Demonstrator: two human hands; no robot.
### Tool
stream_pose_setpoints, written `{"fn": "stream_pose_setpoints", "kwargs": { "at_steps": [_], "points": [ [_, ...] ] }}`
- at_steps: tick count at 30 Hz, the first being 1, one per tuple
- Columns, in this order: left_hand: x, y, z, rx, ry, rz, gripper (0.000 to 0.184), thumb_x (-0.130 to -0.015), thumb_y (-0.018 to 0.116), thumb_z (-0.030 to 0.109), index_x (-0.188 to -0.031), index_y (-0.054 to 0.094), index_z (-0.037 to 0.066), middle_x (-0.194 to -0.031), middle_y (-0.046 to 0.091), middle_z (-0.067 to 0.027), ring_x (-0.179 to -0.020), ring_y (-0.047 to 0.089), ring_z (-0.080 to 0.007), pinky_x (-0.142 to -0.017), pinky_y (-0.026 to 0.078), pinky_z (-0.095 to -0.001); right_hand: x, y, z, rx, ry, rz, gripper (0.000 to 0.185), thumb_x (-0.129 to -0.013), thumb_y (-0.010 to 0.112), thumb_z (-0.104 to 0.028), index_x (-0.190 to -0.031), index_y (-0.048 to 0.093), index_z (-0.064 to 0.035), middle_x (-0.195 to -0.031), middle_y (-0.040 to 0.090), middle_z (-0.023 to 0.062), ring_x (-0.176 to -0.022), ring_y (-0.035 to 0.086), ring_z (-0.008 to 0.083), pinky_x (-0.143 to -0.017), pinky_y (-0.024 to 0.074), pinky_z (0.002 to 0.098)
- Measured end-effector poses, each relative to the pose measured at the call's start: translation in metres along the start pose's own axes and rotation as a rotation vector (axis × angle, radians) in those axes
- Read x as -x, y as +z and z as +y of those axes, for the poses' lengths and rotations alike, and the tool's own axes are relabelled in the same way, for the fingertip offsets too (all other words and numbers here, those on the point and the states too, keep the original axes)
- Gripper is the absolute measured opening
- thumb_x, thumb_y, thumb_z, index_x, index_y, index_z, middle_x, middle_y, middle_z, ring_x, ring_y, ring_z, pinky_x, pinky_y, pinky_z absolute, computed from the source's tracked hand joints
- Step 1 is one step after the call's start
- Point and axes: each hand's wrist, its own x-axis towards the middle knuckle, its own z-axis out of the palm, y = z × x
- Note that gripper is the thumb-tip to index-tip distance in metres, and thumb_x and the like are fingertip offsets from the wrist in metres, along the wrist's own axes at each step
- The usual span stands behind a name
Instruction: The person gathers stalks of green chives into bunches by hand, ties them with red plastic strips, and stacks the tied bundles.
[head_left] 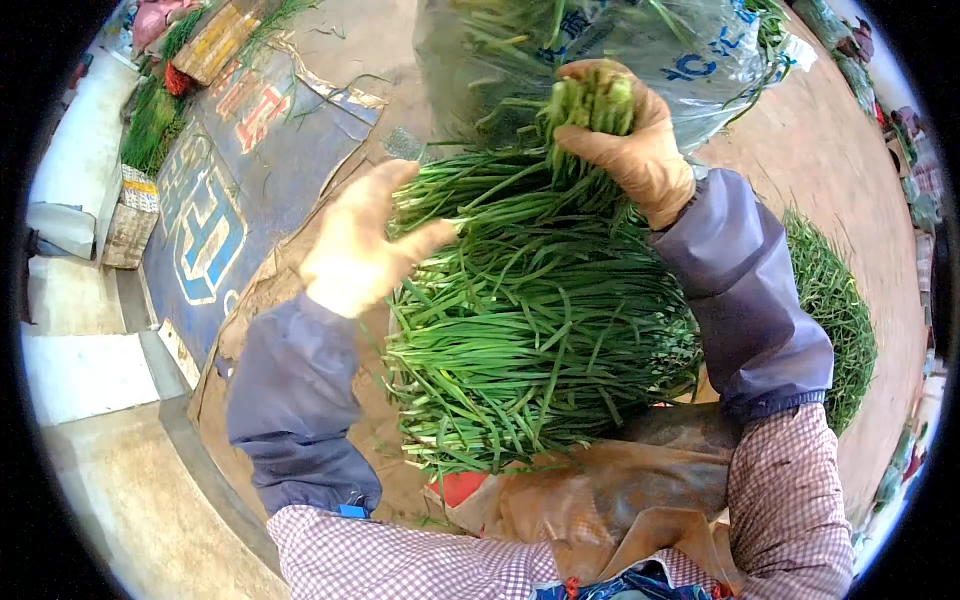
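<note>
My right hand (645, 150) is closed around a bunch of green chives (603, 98), its pale cut ends pointing up toward me. The leaves hang down over a wide pile of chives (530, 330) laid crosswise in front of my body. Beside the pile's upper left edge, my left hand (355, 240) has its thumb and fingers apart, with nothing in its grasp. Whether its fingertips touch the outermost stems I cannot tell. Just beyond the right hand lies a clear plastic bag (690, 60) with blue print and more greens inside.
A brown apron (630, 485) covers my lap below the pile. To the right is a loose heap of greens (832, 320). A blue printed sheet (250, 150) lies left, near a woven basket (132, 215), a yellowish box (218, 42) and further greens (152, 128).
</note>
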Motion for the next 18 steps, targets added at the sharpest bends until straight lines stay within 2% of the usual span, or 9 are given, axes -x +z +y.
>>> {"fn": "stream_pose_setpoints", "kwargs": {
  "at_steps": [2,6,7,9,11,14,16,17,18],
  "points": [
    [-0.006,0.013,0.026,-0.434,-0.005,-0.191,0.099,-0.075,0.076,0.044,-0.147,0.024,0.0,-0.151,0.028,-0.0227,-0.142,0.022,-0.0337,-0.117,0.014,-0.0458,0.001,-0.011,-0.004,0.005,-0.025,-0.005,0.053,-0.067,0.078,0.002,-0.116,0.059,-0.0055,-0.104,0.066,0.0013,-0.095,0.062,0.012,-0.088,0.05,0.0286],
    [-0.034,0.052,0.066,-0.511,0.102,-0.198,0.117,-0.07,0.069,0.065,-0.149,0.013,-0.001,-0.154,0.021,-0.0186,-0.145,0.012,-0.0321,-0.118,0.005,-0.0462,0.014,0.005,-0.006,-0.027,0.04,-0.115,0.055,-0.068,0.078,0.0,-0.118,0.057,-0.0054,-0.106,0.065,0.0018,-0.098,0.06,0.012,-0.091,0.049,0.0278],
    [-0.044,0.062,0.073,-0.54,0.064,-0.251,0.116,-0.069,0.068,0.067,-0.148,0.015,0.0,-0.154,0.022,-0.0181,-0.145,0.012,-0.0329,-0.117,0.007,-0.0481,0.016,0.007,-0.005,0.002,0.066,-0.181,0.057,-0.069,0.079,0.0,-0.121,0.056,-0.0063,-0.109,0.064,0.0015,-0.101,0.06,0.0132,-0.092,0.0485,0.0285],
    [-0.056,0.086,0.059,-0.573,0.128,-0.237,0.104,-0.072,0.066,0.067,-0.149,0.022,0.012,-0.15,0.028,-0.0164,-0.143,0.019,-0.0324,-0.116,0.01,-0.0508,0.016,0.007,-0.003,0.061,0.077,-0.265,0.064,-0.069,0.082,-0.005,-0.126,0.052,-0.0067,-0.117,0.061,0.0024,-0.107,0.058,0.015,-0.096,0.0467,0.0306],
    [-0.059,0.1,0.053,-0.622,0.188,-0.177,0.097,-0.072,0.065,0.066,-0.148,0.028,0.018,-0.148,0.031,-0.0151,-0.141,0.022,-0.0315,-0.116,0.012,-0.0518,0.013,-0.001,-0.019,0.695,-0.255,-0.24,0.068,-0.068,0.083,-0.008,-0.128,0.051,-0.0062,-0.119,0.06,0.0033,-0.109,0.056,0.0145,-0.098,0.0455,0.0312],
    [-0.059,0.111,0.043,-0.56,0.248,-0.136,0.089,-0.072,0.067,0.063,-0.144,0.036,0.02,-0.146,0.035,-0.0138,-0.139,0.027,-0.0311,-0.115,0.016,-0.0505,0.012,0.001,-0.015,0.817,-0.426,-0.191,0.064,-0.069,0.083,-0.012,-0.125,0.054,-0.0049,-0.116,0.061,0.0042,-0.104,0.057,0.0138,-0.094,0.0467,0.0313],
    [-0.057,0.102,0.041,-0.301,0.275,-0.176,0.084,-0.072,0.069,0.059,-0.14,0.044,0.017,-0.143,0.04,-0.0141,-0.136,0.032,-0.0323,-0.114,0.021,-0.0474,0.013,0.002,-0.004,0.262,-0.095,-0.343,0.058,-0.07,0.081,-0.011,-0.122,0.057,-0.0049,-0.11,0.064,0.004,-0.099,0.059,0.0142,-0.092,0.048,0.031],
    [-0.056,0.092,0.045,-0.207,0.276,-0.203,0.074,-0.073,0.072,0.052,-0.132,0.051,0.013,-0.132,0.05,-0.0152,-0.127,0.043,-0.0332,-0.108,0.031,-0.0427,0.015,0.003,0.001,0.09,0.043,-0.317,0.042,-0.072,0.077,-0.007,-0.111,0.062,-0.0043,-0.098,0.067,0.003,-0.091,0.061,0.0134,-0.087,0.0497,0.03],
    [-0.053,0.078,0.048,-0.114,0.273,-0.23,0.065,-0.073,0.075,0.045,-0.124,0.058,0.009,-0.12,0.061,-0.0162,-0.117,0.054,-0.0341,-0.102,0.041,-0.038,0.015,0.0,0.002,0.043,0.023,-0.285,0.039,-0.071,0.078,-0.007,-0.106,0.062,-0.0045,-0.095,0.067,0.0028,-0.088,0.061,0.0128,-0.085,0.0504,0.0294]
  ]
}}
